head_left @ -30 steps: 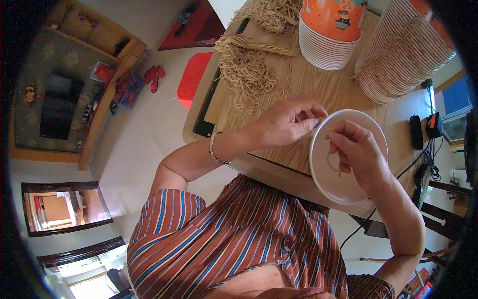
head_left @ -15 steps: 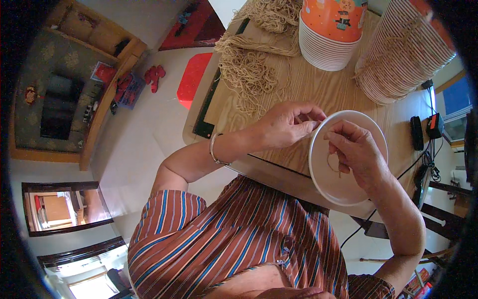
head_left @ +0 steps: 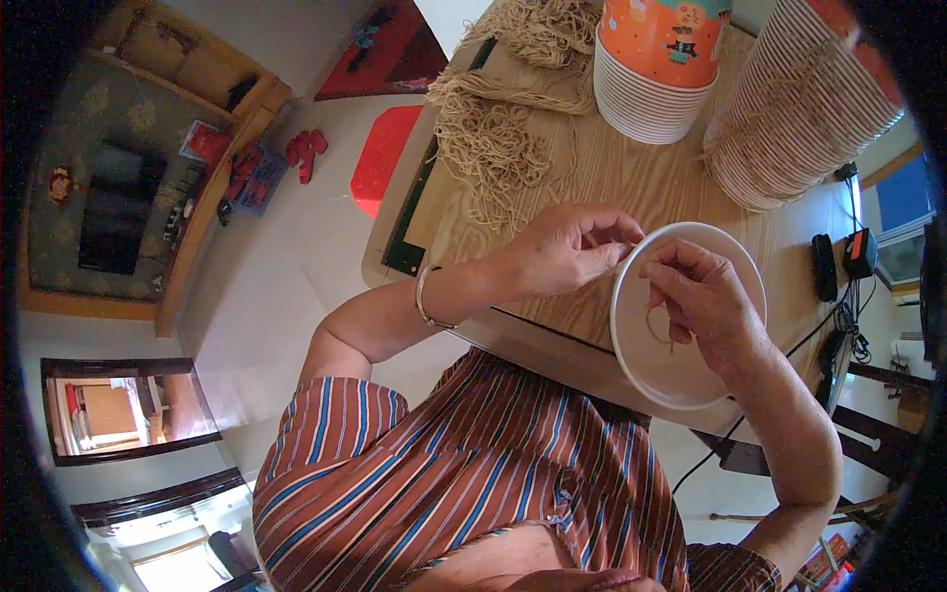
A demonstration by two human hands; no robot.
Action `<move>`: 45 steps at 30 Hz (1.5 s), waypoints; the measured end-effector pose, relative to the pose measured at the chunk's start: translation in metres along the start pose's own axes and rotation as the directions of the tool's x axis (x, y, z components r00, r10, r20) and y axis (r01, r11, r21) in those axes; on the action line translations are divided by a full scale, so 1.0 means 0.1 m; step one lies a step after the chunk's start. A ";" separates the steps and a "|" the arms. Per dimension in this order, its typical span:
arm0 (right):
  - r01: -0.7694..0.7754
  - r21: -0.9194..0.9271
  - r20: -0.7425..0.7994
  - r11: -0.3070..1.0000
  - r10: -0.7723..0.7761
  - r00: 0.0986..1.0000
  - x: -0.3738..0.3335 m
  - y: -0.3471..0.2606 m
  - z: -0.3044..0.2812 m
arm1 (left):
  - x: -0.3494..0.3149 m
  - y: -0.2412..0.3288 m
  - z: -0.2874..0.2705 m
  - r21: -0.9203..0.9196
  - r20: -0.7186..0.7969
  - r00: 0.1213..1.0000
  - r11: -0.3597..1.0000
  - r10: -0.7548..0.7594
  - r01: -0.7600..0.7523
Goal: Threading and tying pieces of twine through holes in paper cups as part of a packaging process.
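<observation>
A white paper bucket [head_left: 681, 383] is tilted with its round mouth toward me at the near right of the table. My right hand [head_left: 708, 301] reaches inside it, thumb and fingers pinched on a piece of tan string [head_left: 658, 331] that hangs in a small loop against the inner wall. Outside the bucket, my left hand [head_left: 564, 252] is at the left rim, with thumb and forefinger closed together. What those left fingertips grip is too small to make out. A bangle circles my left wrist.
Bundles of tan string [head_left: 493, 148] lie at the table's far left. Behind the bucket stand a stack of orange-and-white paper buckets [head_left: 656, 89] and a leaning taller stack [head_left: 779, 118] draped with string. Black cables [head_left: 850, 316] and an adapter [head_left: 861, 253] sit at right; a red stool [head_left: 385, 158] at left.
Almost nothing differs. The bucket's rim has shifted down very slightly in the picture, and both hands hold nearly the same pose.
</observation>
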State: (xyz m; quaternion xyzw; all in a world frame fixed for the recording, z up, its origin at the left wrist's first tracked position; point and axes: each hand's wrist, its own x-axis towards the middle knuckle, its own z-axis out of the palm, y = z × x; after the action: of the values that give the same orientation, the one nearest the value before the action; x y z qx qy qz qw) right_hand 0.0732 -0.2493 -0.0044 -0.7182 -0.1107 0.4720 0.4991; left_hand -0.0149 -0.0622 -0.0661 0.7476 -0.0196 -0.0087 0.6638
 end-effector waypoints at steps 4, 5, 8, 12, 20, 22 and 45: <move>-0.007 0.004 -0.006 1.000 0.007 1.000 -0.01 -0.01 0.03 | -0.03 -0.02 0.02 -0.043 -0.016 1.000 0.999 0.010 -0.011; -0.003 -0.004 -0.006 1.000 0.003 1.000 -0.02 -0.01 0.03 | -0.03 -0.01 0.02 -0.032 -0.027 1.000 0.999 0.005 -0.006; 0.003 -0.025 0.003 1.000 -0.003 1.000 -0.01 -0.02 0.03 | -0.03 0.04 0.02 0.000 -0.043 0.999 1.000 -0.004 0.004; 0.000 -0.037 0.025 0.999 0.001 1.000 0.00 0.00 0.02 | -0.02 -0.04 0.03 0.013 -0.063 0.998 1.000 0.021 -0.021; 0.004 -0.076 0.043 0.997 -0.001 0.999 0.00 0.00 0.02 | -0.04 0.00 0.01 0.011 -0.047 0.999 1.000 0.019 -0.018; 0.002 -0.089 0.032 0.996 0.001 0.999 0.00 -0.02 0.03 | -0.04 -0.01 0.01 0.004 -0.045 0.999 1.000 0.016 -0.016; -0.005 -0.022 -0.007 1.000 0.005 1.000 -0.02 -0.08 0.13 | -0.10 0.05 0.05 0.307 -0.140 0.982 0.949 0.125 -0.077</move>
State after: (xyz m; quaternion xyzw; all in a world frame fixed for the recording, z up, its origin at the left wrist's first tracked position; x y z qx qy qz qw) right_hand 0.0648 -0.2390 0.0030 -0.7255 -0.1126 0.4696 0.4904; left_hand -0.0247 -0.0674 -0.0623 0.8362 -0.0064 0.0874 0.5414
